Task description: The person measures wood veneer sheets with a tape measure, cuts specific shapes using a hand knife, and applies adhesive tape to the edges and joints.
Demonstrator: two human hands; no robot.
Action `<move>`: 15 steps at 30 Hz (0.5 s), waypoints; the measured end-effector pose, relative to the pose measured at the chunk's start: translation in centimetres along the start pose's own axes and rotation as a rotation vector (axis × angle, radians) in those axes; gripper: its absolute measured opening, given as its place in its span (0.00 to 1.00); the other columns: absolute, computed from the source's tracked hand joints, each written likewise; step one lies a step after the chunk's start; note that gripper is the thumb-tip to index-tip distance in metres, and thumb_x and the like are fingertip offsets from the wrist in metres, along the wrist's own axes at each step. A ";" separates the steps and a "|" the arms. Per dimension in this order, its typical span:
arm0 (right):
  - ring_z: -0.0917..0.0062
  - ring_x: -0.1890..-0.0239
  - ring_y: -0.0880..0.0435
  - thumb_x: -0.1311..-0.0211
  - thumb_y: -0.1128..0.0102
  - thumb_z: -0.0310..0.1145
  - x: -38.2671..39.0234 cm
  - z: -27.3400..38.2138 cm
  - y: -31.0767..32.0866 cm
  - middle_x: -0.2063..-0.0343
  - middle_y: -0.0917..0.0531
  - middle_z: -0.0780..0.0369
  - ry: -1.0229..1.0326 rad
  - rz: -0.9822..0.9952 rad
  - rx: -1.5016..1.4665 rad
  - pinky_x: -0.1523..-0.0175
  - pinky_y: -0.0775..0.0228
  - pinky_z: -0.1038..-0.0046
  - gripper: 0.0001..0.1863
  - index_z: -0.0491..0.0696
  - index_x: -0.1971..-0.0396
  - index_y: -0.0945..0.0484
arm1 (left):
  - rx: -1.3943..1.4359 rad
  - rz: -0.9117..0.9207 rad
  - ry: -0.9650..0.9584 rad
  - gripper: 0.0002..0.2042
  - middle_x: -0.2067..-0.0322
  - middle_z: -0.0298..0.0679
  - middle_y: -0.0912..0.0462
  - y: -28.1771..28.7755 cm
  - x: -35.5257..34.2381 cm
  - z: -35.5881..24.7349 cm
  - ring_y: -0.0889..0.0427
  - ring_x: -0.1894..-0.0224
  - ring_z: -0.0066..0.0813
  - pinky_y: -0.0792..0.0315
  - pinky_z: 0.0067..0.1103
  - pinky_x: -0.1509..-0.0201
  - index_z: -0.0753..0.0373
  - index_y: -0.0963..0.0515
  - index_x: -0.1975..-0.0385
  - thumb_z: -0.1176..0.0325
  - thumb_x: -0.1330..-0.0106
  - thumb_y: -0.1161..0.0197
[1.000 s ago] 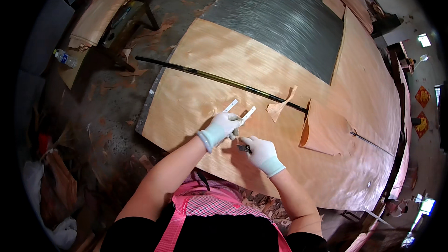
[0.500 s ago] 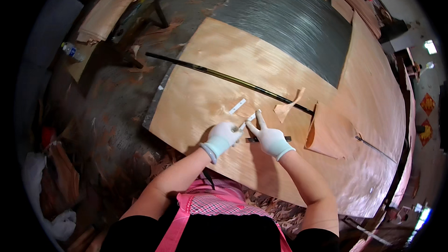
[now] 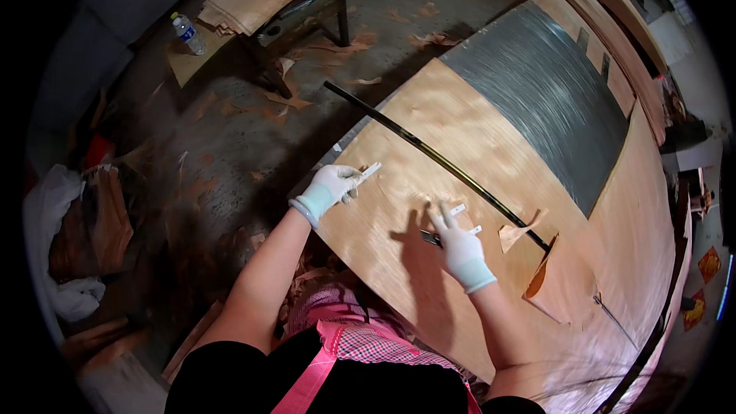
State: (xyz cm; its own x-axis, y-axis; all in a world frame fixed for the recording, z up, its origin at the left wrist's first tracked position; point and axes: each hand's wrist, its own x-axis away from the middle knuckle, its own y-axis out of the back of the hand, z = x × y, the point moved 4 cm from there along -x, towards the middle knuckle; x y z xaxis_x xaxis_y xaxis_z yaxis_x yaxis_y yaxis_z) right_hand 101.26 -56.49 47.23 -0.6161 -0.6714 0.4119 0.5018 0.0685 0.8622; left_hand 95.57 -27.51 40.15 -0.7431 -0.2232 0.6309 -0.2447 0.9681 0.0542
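Note:
My left hand (image 3: 331,187), in a white glove with a pale green cuff, is closed at the left edge of the wood veneer sheet (image 3: 368,234). Between its fingers is a short white strip (image 3: 371,172). My right hand (image 3: 461,251), gloved alike, is over the middle of the sheet with its fingers stretched out. At its fingertips is a second white strip (image 3: 458,209); beside the hand another small white piece (image 3: 475,230) shows. A short dark strip (image 3: 431,238) lies partly hidden under this hand.
A long black and gold rod (image 3: 437,157) lies across the sheet, by a torn veneer scrap (image 3: 515,236) and a curled flap (image 3: 540,279). Beyond is a dark grey panel (image 3: 544,92). A thin metal tool (image 3: 613,318) lies right. A low bench (image 3: 268,65) bears stacked veneer and a bottle.
My hands have moved apart: the left went left with a white strip, the right came over the other white pieces. The whole view has shifted, showing more of the floor at left.

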 end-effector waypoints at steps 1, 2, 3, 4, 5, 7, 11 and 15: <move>0.54 0.56 0.16 0.46 0.46 0.26 -1.7 1.6 0.2 0.28 0.42 0.57 0.011 -0.001 0.008 0.58 0.22 0.57 0.41 0.62 0.29 0.44 | 0.004 0.000 0.005 0.09 0.79 0.34 0.21 0.8 -0.7 0.0 0.27 0.85 0.17 0.37 0.15 0.83 0.66 0.19 0.59 0.68 0.31 0.39; 0.55 0.55 0.16 0.45 0.48 0.24 -3.6 3.4 0.4 0.28 0.42 0.57 0.069 -0.034 -0.052 0.58 0.22 0.57 0.39 0.57 0.30 0.42 | 0.012 -0.010 0.000 0.09 0.79 0.34 0.21 1.3 -1.3 0.0 0.27 0.85 0.17 0.37 0.15 0.83 0.66 0.19 0.59 0.68 0.31 0.39; 0.55 0.55 0.17 0.45 0.49 0.22 -5.4 4.9 0.6 0.28 0.42 0.56 0.127 -0.065 -0.112 0.57 0.22 0.57 0.38 0.53 0.31 0.41 | -0.019 0.022 0.021 0.08 0.79 0.34 0.21 1.6 -2.1 0.4 0.27 0.85 0.17 0.37 0.15 0.83 0.65 0.19 0.61 0.67 0.32 0.39; 0.55 0.55 0.17 0.45 0.49 0.22 -7.2 5.9 0.7 0.28 0.42 0.56 0.132 -0.062 -0.106 0.57 0.22 0.57 0.38 0.53 0.31 0.41 | -0.051 0.060 0.044 0.08 0.80 0.34 0.21 1.4 -2.4 0.3 0.27 0.85 0.18 0.38 0.15 0.83 0.64 0.18 0.63 0.66 0.32 0.39; 0.56 0.55 0.16 0.45 0.49 0.23 -9.0 6.9 0.8 0.28 0.43 0.57 0.171 -0.048 -0.075 0.57 0.22 0.58 0.38 0.51 0.30 0.42 | -0.044 0.057 0.043 0.08 0.80 0.34 0.21 1.4 -2.6 0.2 0.27 0.85 0.18 0.38 0.15 0.83 0.64 0.18 0.63 0.66 0.32 0.39; 0.57 0.55 0.16 0.45 0.50 0.23 -11.8 7.8 0.1 0.28 0.44 0.58 0.205 -0.030 -0.038 0.56 0.22 0.59 0.38 0.48 0.30 0.43 | -0.051 0.058 0.097 0.10 0.80 0.35 0.21 1.0 -2.5 -0.7 0.27 0.86 0.19 0.37 0.16 0.83 0.64 0.18 0.66 0.64 0.34 0.37; 0.57 0.58 0.15 0.47 0.52 0.21 -13.9 9.1 -0.7 0.28 0.43 0.59 0.166 0.017 0.115 0.58 0.22 0.59 0.41 0.50 0.29 0.45 | -0.008 0.011 0.147 0.10 0.81 0.38 0.20 1.0 -2.7 -0.2 0.26 0.86 0.21 0.36 0.17 0.83 0.66 0.18 0.68 0.63 0.36 0.36; 0.60 0.53 0.15 0.43 0.50 0.25 -13.7 9.9 -1.1 0.26 0.49 0.58 0.172 0.121 0.125 0.56 0.21 0.58 0.38 0.50 0.29 0.44 | -0.068 -0.094 0.081 0.11 0.81 0.38 0.19 0.6 -2.0 -0.5 0.25 0.85 0.22 0.32 0.21 0.82 0.67 0.19 0.73 0.64 0.37 0.35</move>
State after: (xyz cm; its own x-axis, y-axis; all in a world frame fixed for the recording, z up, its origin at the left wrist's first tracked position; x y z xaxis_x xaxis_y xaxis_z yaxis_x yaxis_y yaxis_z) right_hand 103.15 -40.10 43.54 -0.4383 -0.7675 0.4678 0.4800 0.2401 0.8438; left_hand 97.27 -26.44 39.32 -0.6652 -0.3061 0.6810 -0.2659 0.9494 0.1670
